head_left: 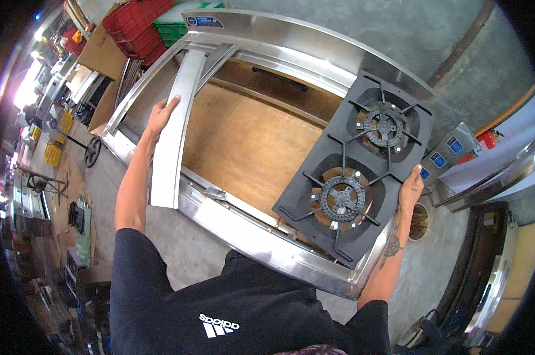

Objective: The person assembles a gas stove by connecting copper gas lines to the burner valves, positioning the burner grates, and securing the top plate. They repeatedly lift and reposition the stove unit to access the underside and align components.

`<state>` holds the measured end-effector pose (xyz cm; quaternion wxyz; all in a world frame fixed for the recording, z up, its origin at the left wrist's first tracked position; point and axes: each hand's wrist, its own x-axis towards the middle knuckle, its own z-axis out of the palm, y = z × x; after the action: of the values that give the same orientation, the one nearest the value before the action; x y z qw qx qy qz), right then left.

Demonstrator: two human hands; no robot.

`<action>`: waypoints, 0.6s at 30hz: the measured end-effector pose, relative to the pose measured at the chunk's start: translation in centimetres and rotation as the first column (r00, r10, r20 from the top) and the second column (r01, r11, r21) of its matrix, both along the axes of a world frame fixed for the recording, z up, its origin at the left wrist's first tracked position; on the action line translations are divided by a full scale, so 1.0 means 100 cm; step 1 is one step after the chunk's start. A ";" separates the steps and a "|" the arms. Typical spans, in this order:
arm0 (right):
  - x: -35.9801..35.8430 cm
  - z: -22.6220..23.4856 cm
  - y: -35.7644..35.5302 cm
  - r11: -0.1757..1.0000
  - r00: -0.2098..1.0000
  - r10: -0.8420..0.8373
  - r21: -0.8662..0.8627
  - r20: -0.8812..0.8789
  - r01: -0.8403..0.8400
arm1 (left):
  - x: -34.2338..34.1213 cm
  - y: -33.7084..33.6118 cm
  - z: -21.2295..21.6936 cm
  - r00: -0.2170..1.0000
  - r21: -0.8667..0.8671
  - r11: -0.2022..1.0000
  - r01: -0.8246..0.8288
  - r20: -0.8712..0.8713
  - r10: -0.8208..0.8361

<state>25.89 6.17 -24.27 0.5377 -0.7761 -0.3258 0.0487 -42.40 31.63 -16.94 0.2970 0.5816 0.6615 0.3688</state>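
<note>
Black burner plate (353, 171); silver steel strip (176, 130)

Steel strip (174, 133) — tilted, black burner plate (356, 168)

Grey concrete floor (179, 248); grey wall (350, 23); red crates (134, 26) and green crate (176, 26) stacked top left; cardboard boxes (99, 50); bright daylight (28, 83) at left.

workshop clutter around the bench

red crates (138, 26) and a green crate (174, 28) sit stacked at the top, a cardboard box (99, 52) just beside them. yellow bins (53, 155) and a black wheel (92, 152) lie on the concrete floor (179, 242) to the left. a steel panel with blue labels (451, 152) stands at the right, near a red can (487, 139).
</note>
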 end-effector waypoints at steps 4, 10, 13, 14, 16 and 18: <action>0.003 -0.005 0.002 0.993 0.995 -0.015 0.117 0.101 0.003 | -0.039 -0.006 -0.019 0.996 -0.004 0.996 -0.088 0.005 0.088; -0.004 0.009 -0.002 1.000 0.998 0.010 0.008 0.068 -0.010 | -0.058 -0.016 -0.021 0.707 0.171 0.985 0.018 -0.699 0.109; -0.011 0.014 -0.004 0.996 0.998 0.020 0.091 0.057 -0.025 | -0.047 -0.028 -0.023 0.580 0.200 0.980 -0.024 -0.796 0.177; -0.012 0.015 -0.004 1.000 0.996 -0.012 0.007 0.092 0.012 | -0.040 -0.031 -0.021 0.529 0.180 0.982 -0.059 -0.829 0.184; -0.012 0.015 -0.005 1.000 0.999 0.006 -0.004 0.045 -0.006 | -0.025 -0.037 -0.011 0.498 0.199 0.976 -0.087 -0.840 0.215; -0.008 0.014 -0.007 0.998 0.998 0.016 -0.054 0.064 -0.013 | 0.012 -0.039 -0.005 0.498 0.506 0.862 -0.032 -0.739 0.453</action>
<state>25.05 5.49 -22.87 0.5054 -0.7891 -0.3473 0.0361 -41.20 27.73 -17.42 -0.2496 0.6332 0.6994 0.2181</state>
